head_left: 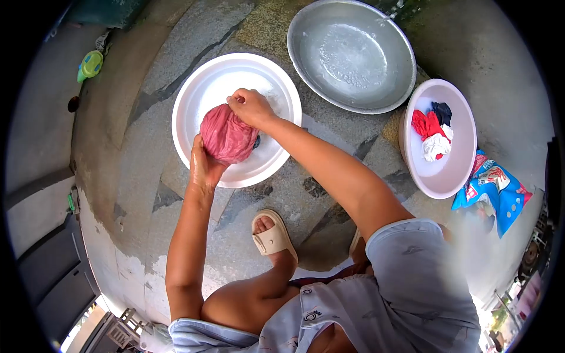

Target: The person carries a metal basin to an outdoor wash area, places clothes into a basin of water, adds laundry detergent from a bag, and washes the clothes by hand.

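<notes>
A bunched, wet-looking pink cloth (pixel 228 135) is held up over the white basin (pixel 179 126). My left hand (pixel 204 166) cups it from the lower left, fingers partly hidden behind it. At its upper right edge, my right hand (pixel 252 108) has its fingers closed in a pinch on the fabric. Pale, sudsy liquid shows in the basin around the cloth. A small dark item (pixel 256 142) peeks out beside the cloth's right side; its kind cannot be made out.
A large metal basin (pixel 400 97) with water stands at upper right, a stream falling into it. Right of it, a pale pink tub (pixel 465 123) holds red, white and dark clothes. A blue detergent bag (pixel 500 197) lies beside it. A green plastic item (pixel 91 63) sits far left.
</notes>
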The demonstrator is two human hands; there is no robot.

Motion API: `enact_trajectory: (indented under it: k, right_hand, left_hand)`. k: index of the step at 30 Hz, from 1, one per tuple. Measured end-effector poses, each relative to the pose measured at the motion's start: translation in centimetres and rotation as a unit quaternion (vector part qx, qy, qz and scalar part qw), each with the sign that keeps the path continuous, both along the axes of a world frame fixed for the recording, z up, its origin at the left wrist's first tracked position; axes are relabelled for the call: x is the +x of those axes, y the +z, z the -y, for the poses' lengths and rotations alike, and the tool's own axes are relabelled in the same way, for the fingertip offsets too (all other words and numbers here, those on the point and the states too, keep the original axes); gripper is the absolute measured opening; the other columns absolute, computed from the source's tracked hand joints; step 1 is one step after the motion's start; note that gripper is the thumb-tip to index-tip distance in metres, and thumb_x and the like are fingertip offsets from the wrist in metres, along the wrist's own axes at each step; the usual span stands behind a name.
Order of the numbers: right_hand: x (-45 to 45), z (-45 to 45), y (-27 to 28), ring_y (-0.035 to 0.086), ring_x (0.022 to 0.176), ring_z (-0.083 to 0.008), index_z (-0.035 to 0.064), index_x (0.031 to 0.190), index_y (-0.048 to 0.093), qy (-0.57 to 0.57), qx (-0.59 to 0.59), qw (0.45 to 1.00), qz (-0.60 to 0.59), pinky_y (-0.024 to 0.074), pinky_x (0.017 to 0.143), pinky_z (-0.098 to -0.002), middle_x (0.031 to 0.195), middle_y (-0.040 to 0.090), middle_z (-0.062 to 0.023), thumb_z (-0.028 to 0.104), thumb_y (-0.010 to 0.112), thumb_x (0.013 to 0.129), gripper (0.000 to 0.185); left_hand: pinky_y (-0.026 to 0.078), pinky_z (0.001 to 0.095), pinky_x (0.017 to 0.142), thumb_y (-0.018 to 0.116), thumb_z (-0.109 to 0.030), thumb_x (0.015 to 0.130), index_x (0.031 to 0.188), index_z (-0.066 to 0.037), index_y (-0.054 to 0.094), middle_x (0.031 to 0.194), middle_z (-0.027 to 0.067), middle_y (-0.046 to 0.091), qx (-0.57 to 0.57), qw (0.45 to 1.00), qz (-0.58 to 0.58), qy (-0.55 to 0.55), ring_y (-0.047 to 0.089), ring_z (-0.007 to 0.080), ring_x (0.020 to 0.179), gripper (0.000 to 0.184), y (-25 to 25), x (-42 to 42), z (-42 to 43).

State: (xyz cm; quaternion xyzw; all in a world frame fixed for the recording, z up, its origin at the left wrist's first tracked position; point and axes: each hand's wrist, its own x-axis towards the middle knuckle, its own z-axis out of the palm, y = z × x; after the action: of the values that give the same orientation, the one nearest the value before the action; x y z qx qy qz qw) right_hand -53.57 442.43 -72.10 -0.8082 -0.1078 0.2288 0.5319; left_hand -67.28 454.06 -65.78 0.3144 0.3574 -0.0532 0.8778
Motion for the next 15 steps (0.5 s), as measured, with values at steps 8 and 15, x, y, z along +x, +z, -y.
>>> enact_trajectory:
  k: [8,15]
  right_hand:
    - [-0.7,3.0,1.6,0.066,0.096,-0.0361,0.0057,0.101,0.066,0.078,-0.018,0.995,0.064,0.0513,0.089,-0.0422,0.099,0.069,-0.0179,0.011,0.060,0.084,0.018]
    - [1.2,4.1,0.3,0.067,0.102,-0.0284,0.0031,0.114,0.062,0.080,-0.125,0.988,0.044,0.0508,0.092,-0.0376,0.108,0.069,-0.0161,0.015,0.063,0.086,0.030]
  left_hand:
    - [0.045,0.0552,0.103,0.048,-0.035,0.100,0.142,-0.009,0.041,0.140,0.0121,0.051,0.107,0.991,-0.069,-0.042,0.055,0.0308,0.125,0.050,-4.5,-1.4,-3.2]
    - [0.044,0.0539,0.105,0.058,-0.032,0.097,0.142,-0.005,0.039,0.143,0.0179,0.046,0.090,0.990,-0.068,-0.079,0.054,0.0302,0.125,0.056,-6.4,-1.0,-3.2]
